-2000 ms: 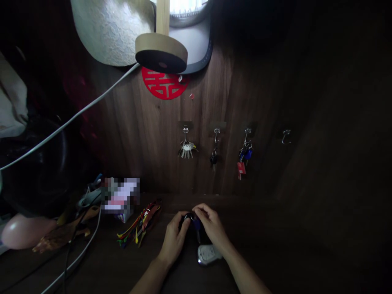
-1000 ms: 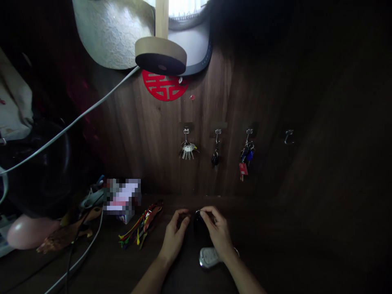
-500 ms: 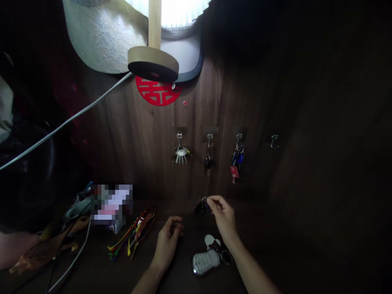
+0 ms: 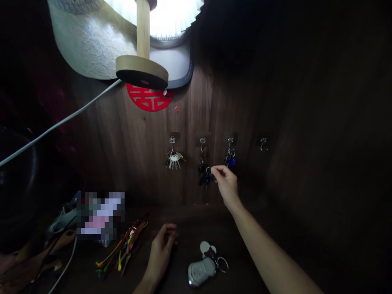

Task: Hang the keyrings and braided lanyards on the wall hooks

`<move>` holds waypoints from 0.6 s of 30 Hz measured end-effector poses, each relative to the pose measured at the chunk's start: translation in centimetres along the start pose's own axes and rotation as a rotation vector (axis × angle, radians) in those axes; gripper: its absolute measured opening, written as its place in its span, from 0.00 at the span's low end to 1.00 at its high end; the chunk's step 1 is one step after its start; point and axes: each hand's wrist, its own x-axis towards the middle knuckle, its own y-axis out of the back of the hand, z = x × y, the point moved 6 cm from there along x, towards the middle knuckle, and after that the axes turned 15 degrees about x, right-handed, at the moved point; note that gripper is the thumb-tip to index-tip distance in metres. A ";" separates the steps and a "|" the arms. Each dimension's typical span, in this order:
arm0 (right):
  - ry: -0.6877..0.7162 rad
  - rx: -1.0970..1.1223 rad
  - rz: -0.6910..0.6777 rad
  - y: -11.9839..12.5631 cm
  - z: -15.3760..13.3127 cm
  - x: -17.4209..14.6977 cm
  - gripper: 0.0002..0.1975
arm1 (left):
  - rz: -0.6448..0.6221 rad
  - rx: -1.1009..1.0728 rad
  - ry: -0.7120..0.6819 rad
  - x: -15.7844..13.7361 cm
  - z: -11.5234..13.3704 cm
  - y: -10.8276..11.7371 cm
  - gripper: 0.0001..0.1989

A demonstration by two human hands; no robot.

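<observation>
My right hand (image 4: 226,183) is raised in front of the board, thumb and forefinger pinching the ring of a key bunch (image 4: 206,177). Dark fobs and a key dangle from that ring. Behind it, a small dark key set (image 4: 201,166) hangs on the second hook (image 4: 202,143). Partly covered by my right hand, keys with a blue piece (image 4: 230,160) hang on the third hook (image 4: 230,143). My left hand (image 4: 161,249) rests low, fingers loosely curled, with nothing visible in it. To its right lies a silver car-remote-shaped keychain (image 4: 201,271) with a ring.
Silver keys (image 4: 174,159) hang on the leftmost hook; the rightmost hook (image 4: 263,145) is bare. A wooden-based lamp (image 4: 142,69) with a white cable (image 4: 76,112) is above, before caps (image 4: 88,45). Colourful cords (image 4: 122,253) and a pixelated box (image 4: 101,216) lie left.
My right hand has risen from low above the surface to hook level, carrying the key bunch. My left hand stays low. The whole view has shifted slightly.
</observation>
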 end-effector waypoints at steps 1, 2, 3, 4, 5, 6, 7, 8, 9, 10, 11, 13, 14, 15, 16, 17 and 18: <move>0.013 0.007 -0.002 -0.3 -0.4 0.7 0.13 | -0.002 -0.007 0.000 0.0 -0.1 0.0 0.16; 0.028 0.012 -0.002 -0.5 -0.8 1.5 0.13 | -0.005 -0.013 0.001 0.0 -0.1 -0.1 0.16; 0.042 0.014 -0.003 -0.8 -1.2 2.2 0.13 | -0.009 -0.017 0.002 0.0 -0.1 -0.1 0.16; 0.056 0.015 -0.004 -1.0 -1.5 2.8 0.13 | -0.015 -0.017 0.003 0.0 0.0 -0.1 0.16; 0.069 0.016 -0.009 -1.3 -1.8 3.4 0.13 | -0.018 -0.014 0.003 0.1 0.1 -0.1 0.16; 0.081 0.018 -0.017 -1.6 -2.0 4.0 0.13 | -0.019 -0.010 0.004 0.1 0.2 -0.1 0.17; 0.091 0.021 -0.025 -1.8 -2.1 4.5 0.13 | -0.017 -0.005 0.005 0.1 0.3 -0.1 0.17; 0.097 0.022 -0.031 -2.1 -2.2 5.0 0.13 | -0.012 0.000 0.007 0.1 0.3 0.0 0.18; 0.101 0.019 -0.039 -2.3 -2.3 5.4 0.13 | -0.007 0.003 0.010 0.1 0.4 0.0 0.18; 0.102 0.014 -0.048 -2.5 -2.3 5.7 0.12 | 0.000 0.004 0.013 0.1 0.4 0.1 0.19; 0.101 0.008 -0.057 -2.7 -2.2 6.0 0.12 | 0.004 0.003 0.013 0.1 0.4 0.1 0.19; 0.096 -0.004 -0.077 -3.0 -2.0 6.5 0.12 | 0.009 0.000 0.011 0.1 0.4 0.1 0.19; 0.094 -0.007 -0.083 -3.1 -1.9 6.7 0.11 | 0.010 0.000 0.010 0.1 0.4 0.0 0.19; 0.091 -0.010 -0.084 -3.1 -1.7 6.8 0.11 | 0.012 0.001 0.010 0.1 0.3 0.0 0.19; 0.088 -0.013 -0.082 -3.1 -1.5 6.9 0.11 | 0.014 0.003 0.011 0.1 0.2 0.0 0.18; 0.084 -0.017 -0.081 -3.1 -1.3 7.0 0.11 | 0.014 0.004 0.011 0.1 0.2 0.0 0.18; 0.080 -0.021 -0.082 -3.1 -1.0 7.1 0.10 | 0.013 0.005 0.012 0.1 0.1 0.0 0.18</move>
